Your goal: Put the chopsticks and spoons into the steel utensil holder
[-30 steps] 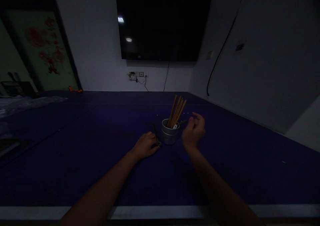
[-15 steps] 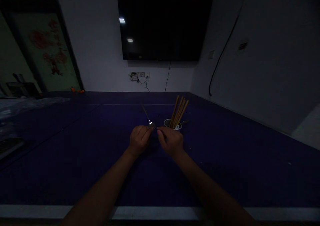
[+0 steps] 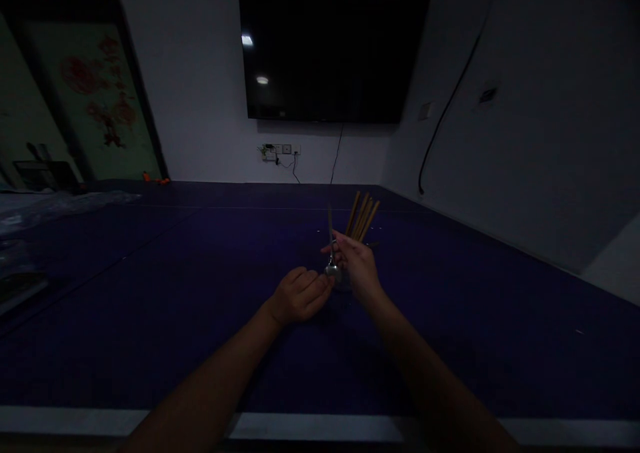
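A metal spoon (image 3: 331,229) stands roughly upright, its bowl low and its handle pointing up. My left hand (image 3: 303,294) is closed, pinching the spoon by its bowl between thumb and fingers. My right hand (image 3: 357,261) has its fingers and thumb around the handle, just above the bowl. Behind the right hand stands the round metal cup, mostly hidden by it. Several wooden chopsticks (image 3: 364,216) stick up out of that cup, leaning right.
The dark blue tabletop (image 3: 200,273) has a pale front edge (image 3: 310,426). Crumpled clear plastic (image 3: 65,206) and a dark flat object (image 3: 23,293) lie at the left. A television (image 3: 333,56) hangs on the far wall, with sockets and cables below it.
My right hand came from beside the cup to my left hand, then up to the spoon's handle. The spoon was lifted, swung from leaning left to upright, and moved right.
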The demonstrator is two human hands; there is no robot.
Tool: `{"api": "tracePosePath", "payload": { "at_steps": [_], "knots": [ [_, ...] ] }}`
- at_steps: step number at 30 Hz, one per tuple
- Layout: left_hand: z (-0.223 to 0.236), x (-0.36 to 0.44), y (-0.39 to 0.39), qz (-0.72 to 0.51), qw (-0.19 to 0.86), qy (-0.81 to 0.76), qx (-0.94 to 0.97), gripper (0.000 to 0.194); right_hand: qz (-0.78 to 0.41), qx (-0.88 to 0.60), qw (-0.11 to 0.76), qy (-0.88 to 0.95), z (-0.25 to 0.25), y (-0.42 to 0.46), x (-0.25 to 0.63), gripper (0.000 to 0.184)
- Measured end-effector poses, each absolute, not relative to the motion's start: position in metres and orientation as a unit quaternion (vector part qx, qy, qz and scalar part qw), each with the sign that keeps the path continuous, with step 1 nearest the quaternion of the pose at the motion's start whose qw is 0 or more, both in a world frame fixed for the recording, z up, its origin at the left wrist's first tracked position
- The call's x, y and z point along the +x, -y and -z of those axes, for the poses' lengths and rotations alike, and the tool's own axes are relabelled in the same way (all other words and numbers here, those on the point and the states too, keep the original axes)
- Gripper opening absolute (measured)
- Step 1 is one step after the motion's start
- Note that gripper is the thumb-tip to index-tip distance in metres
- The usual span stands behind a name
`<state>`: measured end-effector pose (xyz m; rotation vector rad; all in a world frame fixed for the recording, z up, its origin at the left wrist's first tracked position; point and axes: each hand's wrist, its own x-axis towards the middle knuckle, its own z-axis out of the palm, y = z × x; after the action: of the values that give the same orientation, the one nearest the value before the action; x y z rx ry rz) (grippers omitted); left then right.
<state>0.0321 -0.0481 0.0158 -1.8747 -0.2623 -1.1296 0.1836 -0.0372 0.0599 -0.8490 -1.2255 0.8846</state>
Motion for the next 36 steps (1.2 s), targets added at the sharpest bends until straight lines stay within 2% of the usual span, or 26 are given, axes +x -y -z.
{"api": "tracePosePath", "payload": {
  "at_steps": [8,14,16,20,24,30,36],
  "knots": [
    [-0.016,0.028,0.046,0.415,0.395,0.144,-0.807,0.024,-0.397,-0.330,0.687,0.511,-0.067,0.037,0.192,0.041],
    [-0.022,0.015,0.033,0.444,0.392,0.237,-0.770,0.033,-0.293,-0.303,0.728,0.541,-0.075,0.040,0.200,0.031],
    [-0.022,0.014,0.030,0.454,0.375,0.268,-0.763,0.030,-0.248,-0.297,0.752,0.534,-0.077,0.041,0.203,0.028],
    [-0.020,0.016,0.027,0.461,0.343,0.304,-0.760,0.010,-0.176,-0.306,0.784,0.511,-0.080,0.040,0.212,0.027],
    [-0.019,0.018,0.026,0.453,0.317,0.318,-0.770,0.023,-0.156,-0.353,0.760,0.523,-0.077,0.032,0.223,0.032],
    [-0.015,0.015,0.022,0.445,0.285,0.341,-0.778,0.028,-0.146,-0.425,0.702,0.552,-0.068,0.023,0.230,0.044],
    [-0.015,0.014,0.021,0.443,0.271,0.337,-0.785,0.028,-0.164,-0.436,0.672,0.576,-0.064,0.019,0.227,0.035]
  ]
}}
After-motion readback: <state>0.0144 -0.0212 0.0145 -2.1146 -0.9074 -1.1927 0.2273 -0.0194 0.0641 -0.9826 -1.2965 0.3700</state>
